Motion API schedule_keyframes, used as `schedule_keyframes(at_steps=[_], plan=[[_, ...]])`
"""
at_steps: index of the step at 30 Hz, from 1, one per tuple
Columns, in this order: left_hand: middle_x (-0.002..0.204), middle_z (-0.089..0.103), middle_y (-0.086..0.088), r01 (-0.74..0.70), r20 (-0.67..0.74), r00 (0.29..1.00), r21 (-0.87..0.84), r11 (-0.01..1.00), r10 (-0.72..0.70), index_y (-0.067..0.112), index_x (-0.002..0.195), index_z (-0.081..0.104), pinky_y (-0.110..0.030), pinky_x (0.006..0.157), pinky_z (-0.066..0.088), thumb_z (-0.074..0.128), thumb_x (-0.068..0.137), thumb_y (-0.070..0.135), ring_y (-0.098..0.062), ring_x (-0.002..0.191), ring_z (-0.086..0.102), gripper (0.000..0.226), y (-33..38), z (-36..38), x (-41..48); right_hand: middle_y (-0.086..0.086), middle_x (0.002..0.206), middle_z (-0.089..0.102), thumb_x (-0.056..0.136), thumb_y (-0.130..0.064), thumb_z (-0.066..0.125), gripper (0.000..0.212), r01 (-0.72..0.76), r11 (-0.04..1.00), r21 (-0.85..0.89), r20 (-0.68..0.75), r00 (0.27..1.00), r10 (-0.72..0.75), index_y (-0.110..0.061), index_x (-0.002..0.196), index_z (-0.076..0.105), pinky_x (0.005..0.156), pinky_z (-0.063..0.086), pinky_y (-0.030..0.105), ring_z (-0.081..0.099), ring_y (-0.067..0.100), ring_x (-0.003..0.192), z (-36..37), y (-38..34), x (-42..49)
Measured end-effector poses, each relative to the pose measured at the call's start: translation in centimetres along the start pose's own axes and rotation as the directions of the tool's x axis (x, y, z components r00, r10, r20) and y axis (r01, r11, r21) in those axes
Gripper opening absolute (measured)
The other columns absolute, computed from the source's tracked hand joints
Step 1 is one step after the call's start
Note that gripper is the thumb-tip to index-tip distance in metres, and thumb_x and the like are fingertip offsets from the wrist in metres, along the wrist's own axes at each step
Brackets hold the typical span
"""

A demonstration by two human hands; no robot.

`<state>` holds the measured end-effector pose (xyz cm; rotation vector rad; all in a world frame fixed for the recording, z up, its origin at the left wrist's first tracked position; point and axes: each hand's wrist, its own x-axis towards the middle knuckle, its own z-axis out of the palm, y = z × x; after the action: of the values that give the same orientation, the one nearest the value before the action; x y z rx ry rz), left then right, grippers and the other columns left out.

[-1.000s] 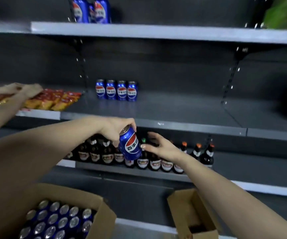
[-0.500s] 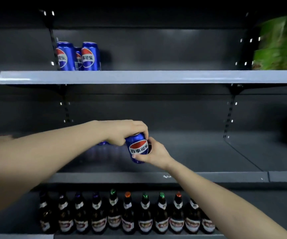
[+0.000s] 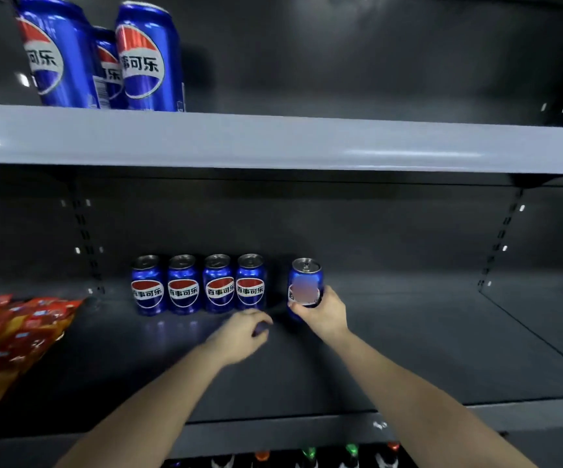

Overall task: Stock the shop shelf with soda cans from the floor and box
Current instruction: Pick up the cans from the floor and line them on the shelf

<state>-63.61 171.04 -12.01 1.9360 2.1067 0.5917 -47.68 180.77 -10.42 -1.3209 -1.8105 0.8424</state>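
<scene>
Head view showed us two bare forearms that reached into the middle shelf (image 3: 408, 332) of a dark shop rack. Our right hand (image 3: 320, 312) was closed around the lower part of a blue soda can (image 3: 305, 285), which stood upright near the back of the shelf; we could not tell if its base already touched the shelf, because the hand covered it. The logo on this can was blurred, and only a bit of one white character showed at its left edge. Our left hand (image 3: 243, 332) hovered low over the shelf, fingers loosely curled and holding nothing; it was smeared by motion, so the fingertips were hard to make out.

Left of the held can, with a clear gap between, stood a row of four cans (image 3: 199, 287), upright, side by side, labels to the front. At the far left lay red snack packets (image 3: 13, 329), cut off by the picture edge.

On the upper shelf (image 3: 273, 140) stood taller cans (image 3: 104, 59): two in front and a third between them, mostly hidden; the tops of some were cut off by the frame. Along the bottom edge we saw only the coloured caps of some bottles (image 3: 310, 456), orange and green, the rest out of view. The right part of the rack was very dark, and a small yellowish thing at the right border was too little to name.
</scene>
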Motion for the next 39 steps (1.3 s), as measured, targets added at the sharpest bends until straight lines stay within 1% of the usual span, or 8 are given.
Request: schedule_keyframes(at_steps=[6, 16, 20, 24, 29, 33, 35, 39], plan=[[0.132, 0.052, 0.007, -0.019, -0.215, 0.976, 0.04, 0.999, 0.027, 0.019, 0.127, 0.056, -0.021, 0.105, 0.026, 0.046, 0.096, 0.024, -0.01, 0.122, 0.044, 0.033, -0.7, 3.5, 0.1, 0.003, 0.106, 0.064, 0.064, -0.033, 0.082, 0.056, -0.023, 1.0, -0.003, 0.048, 0.999, 0.023, -0.011, 0.108, 0.055, 0.075, 0.043, 0.019, 0.061, 0.017, 0.099, 3.2, 0.2, 2.1], [0.132, 0.05, 0.007, 0.072, -0.225, 0.973, 0.099, 0.992, -0.048, 0.023, 0.129, 0.052, -0.026, 0.109, 0.024, 0.044, 0.095, 0.03, -0.01, 0.124, 0.042, 0.035, -0.6, 3.5, 0.4, 0.011, 0.124, 0.048, 0.068, -0.029, 0.082, 0.07, -0.015, 0.995, -0.101, 0.108, 0.994, 0.026, -0.004, 0.121, 0.046, 0.095, 0.041, 0.029, 0.05, 0.025, 0.115, 4.9, -1.6, 3.4], [0.134, 0.051, 0.005, 0.111, -0.166, 0.982, 0.127, 0.986, -0.089, 0.022, 0.131, 0.05, -0.028, 0.106, 0.031, 0.042, 0.096, 0.031, -0.012, 0.124, 0.046, 0.037, -0.1, 2.9, 0.0, 0.015, 0.145, 0.03, 0.071, -0.032, 0.08, 0.105, -0.051, 0.994, -0.096, 0.168, 0.983, 0.067, -0.005, 0.147, 0.012, 0.107, 0.032, 0.034, 0.034, 0.028, 0.134, 3.9, -2.3, 2.3], [0.128, 0.057, -0.001, 0.21, -0.095, 0.975, 0.124, 0.97, -0.199, 0.023, 0.126, 0.054, -0.034, 0.097, 0.044, 0.042, 0.095, 0.033, -0.02, 0.115, 0.054, 0.035, 1.3, 1.3, -1.5, 0.014, 0.151, 0.016, 0.079, -0.028, 0.073, 0.107, -0.046, 0.995, -0.092, 0.168, 0.984, 0.061, -0.013, 0.149, -0.006, 0.109, 0.03, 0.036, 0.029, 0.029, 0.137, 2.2, -1.3, -0.5], [0.121, 0.06, -0.003, 0.271, -0.166, 0.953, 0.084, 0.959, -0.254, 0.024, 0.119, 0.057, -0.034, 0.088, 0.047, 0.044, 0.093, 0.029, -0.024, 0.108, 0.058, 0.03, 5.4, -0.8, -5.3, 0.012, 0.143, 0.031, 0.086, -0.027, 0.064, 0.076, 0.054, 0.996, -0.07, 0.122, 0.991, -0.045, -0.012, 0.147, 0.021, 0.104, 0.033, 0.029, 0.041, 0.027, 0.129, -2.9, -0.7, -4.8], [0.112, 0.065, 0.001, 0.234, -0.26, 0.94, 0.018, 0.972, -0.221, 0.027, 0.109, 0.062, -0.029, 0.078, 0.048, 0.046, 0.092, 0.027, -0.021, 0.099, 0.062, 0.024, 10.8, -0.4, -9.3, 0.009, 0.113, 0.062, 0.09, -0.018, 0.056, 0.026, 0.232, 0.971, -0.06, 0.038, 0.973, -0.23, -0.01, 0.114, 0.063, 0.091, 0.036, 0.017, 0.058, 0.022, 0.107, -7.9, -0.3, -9.8], [0.106, 0.067, 0.002, 0.19, -0.31, 0.934, 0.0, 0.982, -0.18, 0.028, 0.107, 0.062, -0.028, 0.077, 0.048, 0.046, 0.092, 0.026, -0.02, 0.097, 0.063, 0.023, 13.9, 0.9, -11.3, 0.005, 0.103, 0.067, 0.088, -0.016, 0.056, 0.02, 0.309, 0.951, -0.024, 0.015, 0.951, -0.309, -0.01, 0.104, 0.068, 0.084, 0.037, 0.013, 0.061, 0.018, 0.098, -10.3, 0.4, -12.9], [0.099, 0.069, 0.001, 0.165, -0.364, 0.916, -0.047, 0.985, -0.17, 0.028, 0.1, 0.062, -0.03, 0.075, 0.048, 0.049, 0.087, 0.026, -0.023, 0.095, 0.063, 0.018, 19.0, 5.8, -16.1, 0.003, 0.077, 0.068, 0.086, -0.014, 0.059, 0.012, 0.355, 0.934, 0.047, 0.005, 0.935, -0.355, -0.014, 0.093, 0.068, 0.071, 0.045, 0.019, 0.062, 0.017, 0.073, -14.3, 4.5, -19.4]])
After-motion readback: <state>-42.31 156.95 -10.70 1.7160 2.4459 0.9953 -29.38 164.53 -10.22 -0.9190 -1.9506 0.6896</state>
